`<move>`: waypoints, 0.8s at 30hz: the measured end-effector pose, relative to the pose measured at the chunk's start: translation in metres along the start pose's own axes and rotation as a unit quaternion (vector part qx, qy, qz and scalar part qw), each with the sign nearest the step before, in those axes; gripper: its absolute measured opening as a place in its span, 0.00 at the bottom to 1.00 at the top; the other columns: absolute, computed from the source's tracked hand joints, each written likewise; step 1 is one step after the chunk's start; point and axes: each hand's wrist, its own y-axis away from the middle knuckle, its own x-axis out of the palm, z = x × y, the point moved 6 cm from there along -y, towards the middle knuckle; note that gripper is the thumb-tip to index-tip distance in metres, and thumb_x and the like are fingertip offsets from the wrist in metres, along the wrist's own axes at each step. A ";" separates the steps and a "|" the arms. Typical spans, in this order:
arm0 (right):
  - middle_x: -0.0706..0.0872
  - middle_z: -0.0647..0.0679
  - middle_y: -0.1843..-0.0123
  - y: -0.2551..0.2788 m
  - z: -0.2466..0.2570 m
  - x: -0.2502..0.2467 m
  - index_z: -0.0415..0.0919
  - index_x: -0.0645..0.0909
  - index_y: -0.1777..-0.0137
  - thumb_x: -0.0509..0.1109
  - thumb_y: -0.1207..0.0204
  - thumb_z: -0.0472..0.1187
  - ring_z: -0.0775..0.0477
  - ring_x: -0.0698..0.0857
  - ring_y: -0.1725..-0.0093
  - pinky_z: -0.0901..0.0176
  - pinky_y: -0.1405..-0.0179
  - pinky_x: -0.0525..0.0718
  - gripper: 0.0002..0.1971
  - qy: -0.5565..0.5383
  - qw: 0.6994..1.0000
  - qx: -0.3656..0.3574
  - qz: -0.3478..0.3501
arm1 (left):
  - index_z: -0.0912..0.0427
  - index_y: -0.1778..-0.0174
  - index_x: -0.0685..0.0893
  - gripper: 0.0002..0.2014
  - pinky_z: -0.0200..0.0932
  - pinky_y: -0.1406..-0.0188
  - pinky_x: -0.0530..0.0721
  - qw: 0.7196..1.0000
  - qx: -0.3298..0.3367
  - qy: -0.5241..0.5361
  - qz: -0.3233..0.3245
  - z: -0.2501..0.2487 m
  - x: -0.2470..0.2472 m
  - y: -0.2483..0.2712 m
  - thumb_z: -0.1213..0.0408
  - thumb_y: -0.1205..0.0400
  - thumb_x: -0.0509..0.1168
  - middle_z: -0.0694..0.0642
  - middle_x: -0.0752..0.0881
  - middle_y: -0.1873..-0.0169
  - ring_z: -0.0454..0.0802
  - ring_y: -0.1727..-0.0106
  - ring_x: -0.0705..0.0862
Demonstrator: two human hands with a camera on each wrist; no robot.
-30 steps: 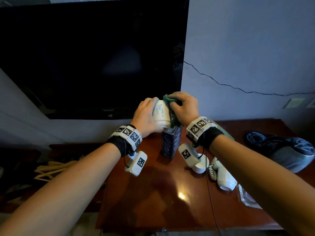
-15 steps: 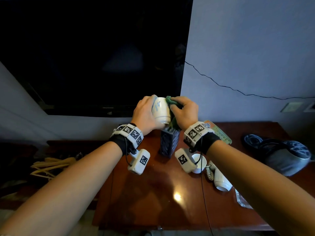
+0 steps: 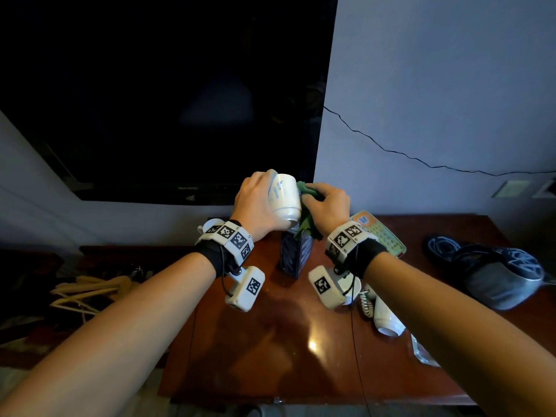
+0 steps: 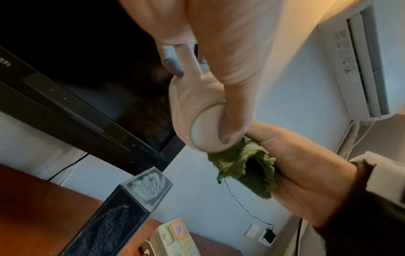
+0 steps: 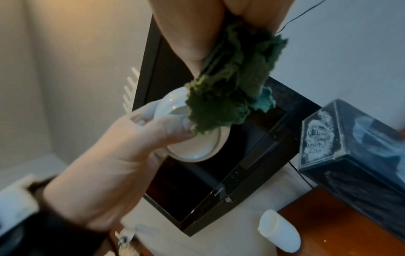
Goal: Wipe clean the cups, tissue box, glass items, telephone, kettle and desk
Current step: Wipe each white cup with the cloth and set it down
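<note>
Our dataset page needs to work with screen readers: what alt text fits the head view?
The left hand holds a white cup while the right hand rubs it with a green cloth, above a dark tissue box on a wooden desk.

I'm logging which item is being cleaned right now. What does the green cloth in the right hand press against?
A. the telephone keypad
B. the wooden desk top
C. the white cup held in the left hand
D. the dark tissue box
C: the right hand bunches the green cloth against the white cup that the left hand grips in the air, above the tissue box.
</note>
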 end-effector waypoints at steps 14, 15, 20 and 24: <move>0.89 0.49 0.52 -0.002 0.037 -0.005 0.39 0.92 0.50 0.74 0.28 0.30 0.53 0.85 0.52 0.73 0.47 0.79 0.10 -0.003 0.979 -0.200 -0.026 | 0.62 0.24 0.74 0.51 0.56 0.36 0.78 0.999 0.010 0.001 0.037 -0.008 0.002 -0.014 0.52 0.43 0.85 0.59 0.77 0.35 0.60 0.34 0.76; 0.89 0.47 0.52 0.006 0.038 -0.002 0.38 0.92 0.50 0.73 0.30 0.30 0.53 0.85 0.52 0.71 0.47 0.80 0.11 0.003 0.975 -0.222 -0.007 | 0.62 0.25 0.75 0.51 0.56 0.37 0.79 0.999 0.002 0.008 0.035 -0.003 0.000 -0.016 0.50 0.44 0.83 0.59 0.78 0.35 0.61 0.34 0.76; 0.91 0.46 0.52 0.000 0.030 0.005 0.38 0.92 0.52 0.74 0.30 0.26 0.51 0.87 0.51 0.73 0.46 0.81 0.11 -0.019 0.980 -0.200 -0.001 | 0.65 0.22 0.73 0.54 0.58 0.33 0.77 0.999 0.023 0.004 0.047 0.006 0.001 -0.015 0.51 0.44 0.85 0.60 0.77 0.32 0.61 0.31 0.75; 0.90 0.51 0.52 -0.024 0.028 0.007 0.41 0.91 0.49 0.75 0.27 0.29 0.59 0.86 0.52 0.78 0.48 0.79 0.10 -0.074 0.993 -0.090 -0.014 | 0.64 0.19 0.70 0.58 0.54 0.28 0.74 0.998 0.034 0.018 0.047 0.009 -0.002 -0.020 0.51 0.44 0.87 0.58 0.76 0.28 0.58 0.27 0.73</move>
